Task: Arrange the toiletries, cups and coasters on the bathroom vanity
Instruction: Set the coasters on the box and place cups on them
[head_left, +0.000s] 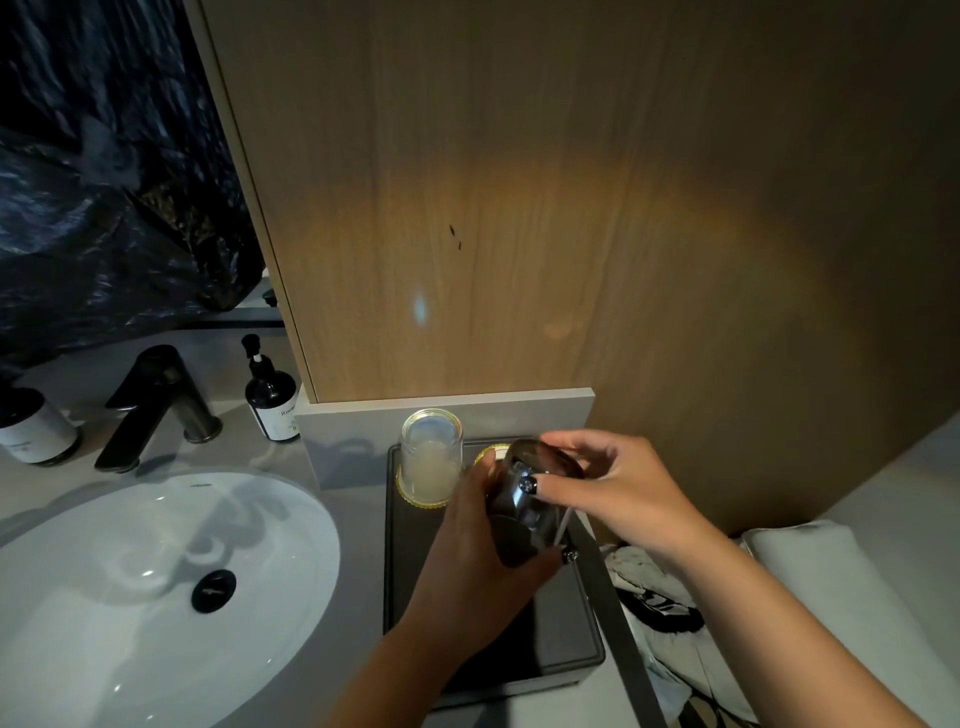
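Down at lower centre of the frame, a dark tray (561, 644) sits on the grey vanity top (353, 525), just right of the white basin (130, 597). Above the tray's upper half both hands meet around a dark, glossy tumbler (524, 499) held tilted, its mouth turned toward the upper right. The left hand (478, 561) wraps it from below, fingers curled round its lower side and thumb against its base. The right hand (618, 493) comes in from the right and pinches the rim, thumb on the near side and fingers bent over the far edge.

At the tray's upper left corner a clear glass (431, 452) stands upside down on a yellow-edged coaster (415, 496). A second yellow-edged coaster (491, 454) peeks out just beside it, mostly hidden behind the tumbler; whether the tumbler touches it I cannot tell.

Toward the left edge, a black faucet (156, 405) stands behind the basin, with a dark pump bottle (270, 400) to its right and another labelled bottle (36, 426) at the far left. A wood-grain panel (519, 208) fills the upper frame. At lower right lies a patterned cloth (660, 613) beside a pale towel (810, 582).
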